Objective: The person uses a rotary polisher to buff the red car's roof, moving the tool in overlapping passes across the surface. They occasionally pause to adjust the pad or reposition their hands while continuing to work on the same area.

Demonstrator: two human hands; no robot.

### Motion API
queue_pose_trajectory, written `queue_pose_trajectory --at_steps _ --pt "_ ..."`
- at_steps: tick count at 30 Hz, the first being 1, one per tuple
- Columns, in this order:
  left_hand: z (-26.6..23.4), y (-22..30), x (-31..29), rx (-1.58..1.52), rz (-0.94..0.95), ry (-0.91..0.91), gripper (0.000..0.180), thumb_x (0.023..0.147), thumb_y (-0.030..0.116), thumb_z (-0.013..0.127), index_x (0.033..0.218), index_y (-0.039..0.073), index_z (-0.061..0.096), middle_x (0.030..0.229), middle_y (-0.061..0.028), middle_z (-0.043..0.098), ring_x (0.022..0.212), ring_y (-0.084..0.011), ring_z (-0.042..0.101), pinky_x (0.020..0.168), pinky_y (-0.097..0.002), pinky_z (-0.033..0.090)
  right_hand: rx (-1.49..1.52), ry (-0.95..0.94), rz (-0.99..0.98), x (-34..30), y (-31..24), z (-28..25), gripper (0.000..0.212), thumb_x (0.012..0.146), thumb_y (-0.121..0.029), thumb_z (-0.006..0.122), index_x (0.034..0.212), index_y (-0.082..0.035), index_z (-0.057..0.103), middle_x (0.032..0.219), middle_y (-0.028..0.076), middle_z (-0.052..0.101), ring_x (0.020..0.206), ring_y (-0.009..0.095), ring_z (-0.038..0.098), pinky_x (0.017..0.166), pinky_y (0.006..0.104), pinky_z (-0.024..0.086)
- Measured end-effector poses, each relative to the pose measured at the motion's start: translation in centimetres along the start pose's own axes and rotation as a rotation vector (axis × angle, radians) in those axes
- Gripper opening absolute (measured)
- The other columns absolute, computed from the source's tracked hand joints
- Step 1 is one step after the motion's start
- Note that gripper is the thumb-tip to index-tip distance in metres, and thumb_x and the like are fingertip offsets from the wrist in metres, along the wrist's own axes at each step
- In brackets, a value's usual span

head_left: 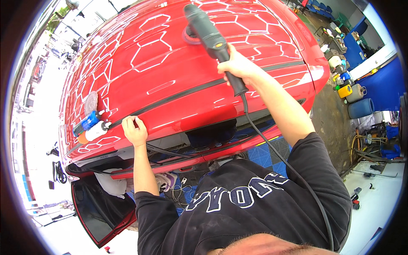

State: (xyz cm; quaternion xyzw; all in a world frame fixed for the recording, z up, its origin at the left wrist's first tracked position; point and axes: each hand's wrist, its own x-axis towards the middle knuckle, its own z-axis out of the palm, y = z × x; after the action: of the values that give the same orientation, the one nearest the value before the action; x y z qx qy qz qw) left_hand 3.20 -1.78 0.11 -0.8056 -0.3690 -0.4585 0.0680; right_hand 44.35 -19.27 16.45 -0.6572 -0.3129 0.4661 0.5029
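My right hand is wrapped round the rear handle of a black polisher. The polisher's round pad rests on the glossy red car roof, right of its middle. From the handle, a black cord runs down past my right arm. At the near roof edge, my left hand leans by the black trim strip, its fingers loosely curled and the thumb apart. Left of it lie a blue bottle, a white bottle with an orange end and a grey cloth or pad.
An open car door sticks out at the lower left. Blue and dark floor tiles show beneath me. Canisters and a blue barrel stand at the right. Hexagonal light reflections cover the roof.
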Motion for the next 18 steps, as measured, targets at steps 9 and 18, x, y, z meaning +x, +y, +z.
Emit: queue_pose_trajectory --at_steps 9,18 --pt "-0.1 -0.3 0.1 0.019 0.004 -0.011 0.006 0.088 0.003 0.066 0.093 0.002 0.064 0.097 -0.0140 0.063 0.094 -0.0344 0.064 0.083 -0.0437 0.054 -0.025 -0.070 0.033 -4.2 0.5 3.2 0.107 0.077 -0.001 0.066 0.167 -0.018 0.013 0.091 0.014 0.060 0.062 0.018 0.061 0.053 0.0367 0.055" --pt "-0.1 0.0 0.0 0.010 -0.012 -0.006 0.006 0.089 0.004 0.067 0.093 0.002 0.064 0.098 -0.0138 0.064 0.095 -0.0342 0.065 0.085 -0.0433 0.054 0.033 0.004 0.085 -9.0 3.3 -1.3 0.104 0.078 0.003 0.065 0.167 -0.020 0.018 0.083 0.009 0.058 0.056 0.016 0.061 0.048 0.0342 0.054"
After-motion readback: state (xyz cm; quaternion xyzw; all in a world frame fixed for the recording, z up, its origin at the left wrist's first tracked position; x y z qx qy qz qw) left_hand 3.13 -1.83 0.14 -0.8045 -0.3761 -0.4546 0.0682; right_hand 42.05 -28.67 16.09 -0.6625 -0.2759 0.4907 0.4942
